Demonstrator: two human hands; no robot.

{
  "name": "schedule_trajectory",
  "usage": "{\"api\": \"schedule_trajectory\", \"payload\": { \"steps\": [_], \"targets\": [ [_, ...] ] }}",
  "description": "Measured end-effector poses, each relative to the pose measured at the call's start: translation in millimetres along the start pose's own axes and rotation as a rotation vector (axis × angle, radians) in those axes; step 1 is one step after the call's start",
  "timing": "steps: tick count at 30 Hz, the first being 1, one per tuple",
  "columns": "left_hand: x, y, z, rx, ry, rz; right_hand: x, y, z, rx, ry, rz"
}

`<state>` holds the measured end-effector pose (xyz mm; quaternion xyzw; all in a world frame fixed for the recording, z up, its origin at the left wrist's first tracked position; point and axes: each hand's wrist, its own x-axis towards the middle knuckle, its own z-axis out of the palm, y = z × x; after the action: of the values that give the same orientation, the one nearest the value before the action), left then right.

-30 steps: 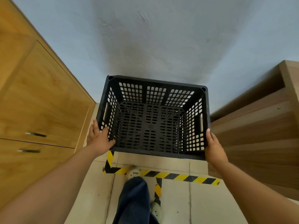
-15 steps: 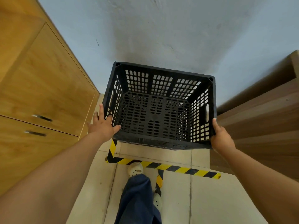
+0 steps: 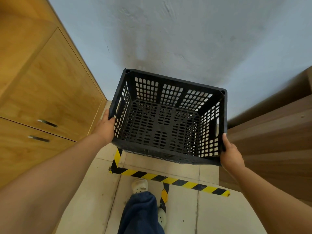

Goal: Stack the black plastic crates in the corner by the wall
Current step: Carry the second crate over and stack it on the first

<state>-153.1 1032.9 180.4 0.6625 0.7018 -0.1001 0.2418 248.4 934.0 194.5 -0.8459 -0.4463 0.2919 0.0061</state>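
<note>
An empty black plastic crate with perforated walls and floor is held up in front of the pale wall, open side up and skewed with its right end nearer me. My left hand grips the left wall near the front corner, with the thumb over the rim. My right hand clasps the front right corner from outside. The crate hides the floor directly beneath it. No other crate is visible.
A wooden cabinet with two metal handles stands close on the left. Brown wooden boards rise on the right. The blue-grey wall is straight ahead. Yellow-black tape marks the tiled floor in front of my shoes.
The crate has turned clockwise and now sits skewed. My left hand has slid forward along the left wall and closed its thumb over the rim. My right hand stays on its corner.
</note>
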Motion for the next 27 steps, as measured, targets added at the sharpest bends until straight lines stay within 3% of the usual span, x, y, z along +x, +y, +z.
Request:
{"api": "schedule_trajectory", "payload": {
  "steps": [4,13,21,27],
  "targets": [
    [-1,-2,2,-0.076,0.005,-0.018,-2,-1,3,0.002,-0.001,-0.006],
    [-8,1,21,0.302,0.073,0.002,-7,-13,33,-0.082,0.102,0.006],
    [0,-8,39,0.233,0.211,0.107,-5,-17,58,-0.207,0.290,0.020],
    [2,-7,37,0.242,0.172,0.082,0,-17,56,-0.247,0.277,0.013]
  ]
}}
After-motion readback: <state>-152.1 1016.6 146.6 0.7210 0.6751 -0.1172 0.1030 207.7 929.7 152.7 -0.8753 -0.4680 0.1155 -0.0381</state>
